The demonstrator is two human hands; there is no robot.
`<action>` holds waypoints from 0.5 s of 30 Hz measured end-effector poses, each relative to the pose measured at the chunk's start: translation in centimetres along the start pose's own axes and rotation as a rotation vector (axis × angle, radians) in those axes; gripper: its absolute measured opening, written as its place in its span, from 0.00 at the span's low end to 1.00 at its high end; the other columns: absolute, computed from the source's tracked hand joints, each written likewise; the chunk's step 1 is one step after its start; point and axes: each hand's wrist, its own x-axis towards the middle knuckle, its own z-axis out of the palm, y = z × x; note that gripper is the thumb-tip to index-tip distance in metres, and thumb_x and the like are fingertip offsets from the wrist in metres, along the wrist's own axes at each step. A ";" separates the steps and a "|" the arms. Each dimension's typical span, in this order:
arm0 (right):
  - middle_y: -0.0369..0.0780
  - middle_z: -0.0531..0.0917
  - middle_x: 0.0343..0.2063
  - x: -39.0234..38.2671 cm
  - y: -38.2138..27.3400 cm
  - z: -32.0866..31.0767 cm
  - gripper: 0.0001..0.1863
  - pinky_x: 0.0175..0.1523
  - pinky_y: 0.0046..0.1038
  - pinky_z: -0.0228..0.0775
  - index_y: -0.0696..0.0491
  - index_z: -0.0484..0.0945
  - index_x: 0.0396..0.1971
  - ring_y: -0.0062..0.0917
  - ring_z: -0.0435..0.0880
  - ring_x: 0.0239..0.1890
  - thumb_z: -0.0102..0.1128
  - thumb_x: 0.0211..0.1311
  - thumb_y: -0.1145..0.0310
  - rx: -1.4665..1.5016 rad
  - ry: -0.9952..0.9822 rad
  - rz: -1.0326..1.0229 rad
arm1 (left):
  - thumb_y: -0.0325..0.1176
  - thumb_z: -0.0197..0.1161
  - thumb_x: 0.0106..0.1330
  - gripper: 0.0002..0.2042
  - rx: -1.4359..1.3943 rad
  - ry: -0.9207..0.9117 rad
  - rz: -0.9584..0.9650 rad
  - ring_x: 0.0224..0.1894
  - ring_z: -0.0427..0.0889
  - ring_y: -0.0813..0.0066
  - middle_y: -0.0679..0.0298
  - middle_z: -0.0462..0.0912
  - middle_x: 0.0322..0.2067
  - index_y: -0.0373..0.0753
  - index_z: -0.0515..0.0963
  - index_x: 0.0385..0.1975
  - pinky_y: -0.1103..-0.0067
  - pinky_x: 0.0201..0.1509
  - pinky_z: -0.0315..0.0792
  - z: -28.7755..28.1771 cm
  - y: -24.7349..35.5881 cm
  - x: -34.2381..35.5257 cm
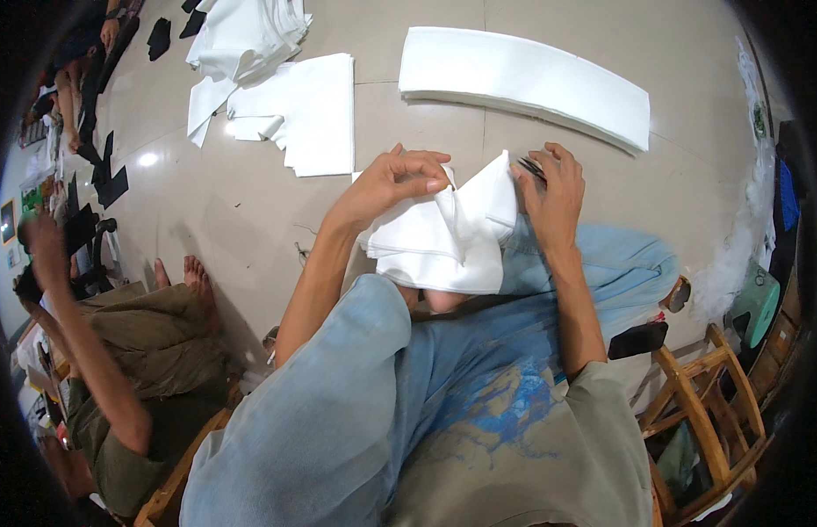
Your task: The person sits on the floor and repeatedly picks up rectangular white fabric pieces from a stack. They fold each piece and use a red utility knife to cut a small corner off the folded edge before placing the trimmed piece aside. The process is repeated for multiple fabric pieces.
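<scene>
A folded piece of white fabric [443,237] hangs over my lap, in front of my knees. At its upper edge my left hand [399,180] is closed, thumb and forefinger pinching the cloth. My right hand [553,193] curls round small dark thread snips [531,167], whose far end is partly hidden by the fingers. The thumb side of that hand is beside the fabric's raised right corner; whether it also grips the cloth is hard to tell. Stitched seams run along the fabric's edges.
Beyond my hands, a long stack of white fabric strips [522,83] lies on the tiled floor [373,105]. Farther left is a loose pile of white cut pieces [312,114]. A co-worker [145,342] sits at my left. To the right stand a wooden chair [689,386] and a green stool [758,307].
</scene>
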 end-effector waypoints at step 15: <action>0.47 0.84 0.24 -0.7 -9.3 -2.6 0.16 0.33 0.36 0.73 0.60 0.83 0.37 0.40 0.84 0.26 0.64 0.66 0.58 0.810 -0.705 0.440 | 0.34 0.71 0.65 0.08 -0.010 0.586 0.007 0.36 0.75 0.78 0.67 0.80 0.38 0.38 0.80 0.35 0.79 0.43 0.67 4.2 0.5 -4.4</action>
